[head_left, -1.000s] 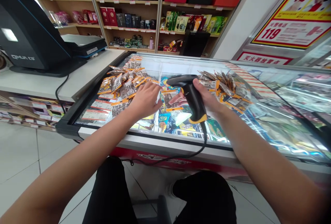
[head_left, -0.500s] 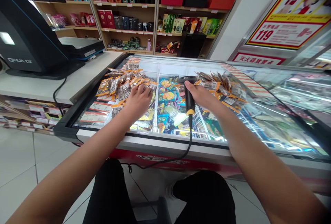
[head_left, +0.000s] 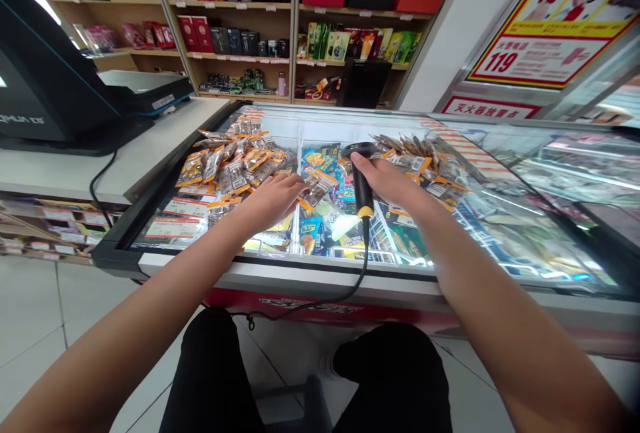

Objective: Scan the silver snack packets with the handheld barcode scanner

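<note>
On the far left, a big black till (head_left: 45,93) is being carried by a white table (head_left: 145,159). Just to the right, a long freezer (head_left: 280,269) with a glass top is being used as a place for snacks. 1 pile of orange snack packs (head_left: 225,163) is being kept on the left part of the glass, near the table. The left hand (head_left: 273,199) is being held low over the glass, just beside this pile. Its fingers are being curled in, and 1 small snack pack (head_left: 316,189) is being pinched at the fingertips. This pack is being held out to the right, close to the scanner's left side. The black scanner (head_left: 361,176) is being gripped by the right hand (head_left: 390,183), which is being closed all the way around the handle. The scanner's head is being pointed away from the person. A black cord (head_left: 350,294) is being hung from the handle over the front edge of the freezer. A 2nd pile of packs (head_left: 435,166) is being kept on the glass, just to the right of the right hand.
</note>
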A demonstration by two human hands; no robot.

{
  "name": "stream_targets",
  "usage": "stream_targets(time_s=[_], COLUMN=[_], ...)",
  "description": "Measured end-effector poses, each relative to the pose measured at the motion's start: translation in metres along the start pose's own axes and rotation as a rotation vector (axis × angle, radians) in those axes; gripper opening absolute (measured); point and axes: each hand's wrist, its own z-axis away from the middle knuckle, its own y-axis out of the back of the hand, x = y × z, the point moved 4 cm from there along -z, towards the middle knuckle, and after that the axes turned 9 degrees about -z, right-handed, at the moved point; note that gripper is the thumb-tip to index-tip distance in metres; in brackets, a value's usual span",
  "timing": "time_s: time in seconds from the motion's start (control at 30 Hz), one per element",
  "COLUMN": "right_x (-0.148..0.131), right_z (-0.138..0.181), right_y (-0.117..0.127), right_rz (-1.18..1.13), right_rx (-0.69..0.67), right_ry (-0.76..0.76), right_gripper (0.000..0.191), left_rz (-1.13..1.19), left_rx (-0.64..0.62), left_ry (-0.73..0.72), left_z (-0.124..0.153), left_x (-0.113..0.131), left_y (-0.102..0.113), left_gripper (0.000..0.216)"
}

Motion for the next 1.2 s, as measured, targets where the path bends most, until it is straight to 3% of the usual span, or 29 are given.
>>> stream_targets(time_s=[0.2,0.37,0.47,0.67,1.0,1.2], right_x=[-0.002,-0.014,-0.021,-0.023,-0.024,-0.014], right_z=[0.002,0.016,0.026,0.030,0.028,0.015], right_y=[-0.005,-0.021,-0.026,-0.022,-0.023,-0.029], right_rz=[-0.065,-0.468,-0.552,-0.582,-0.604,-0.601], right_rx=[-0.043,-0.347,-0.428,-0.353,-0.416,-0.304], right_ry=[0.044,-0.111,-0.191,-0.208,-0.170,-0.028], right_gripper=[0.073,0.077,0.072,0.065,0.064,0.077], left_rz=[-0.001,-0.068,-0.089,-0.079,-0.002,0.183], left_rx=[0.024,0.031,0.045,0.049,0.022,0.006], left_ry=[0.090,0.171,0.214,0.246,0.263,0.021], left_z=[-0.005,-0.011,-0.013,-0.013,-0.014,-0.012], left_x=[0.000,0.008,0.009,0.004,0.002,0.010], left_y=[0.002,0.002,0.001,-0.002,-0.001,0.001], left_gripper=[0.025,0.030,0.030,0.034,0.034,0.038])
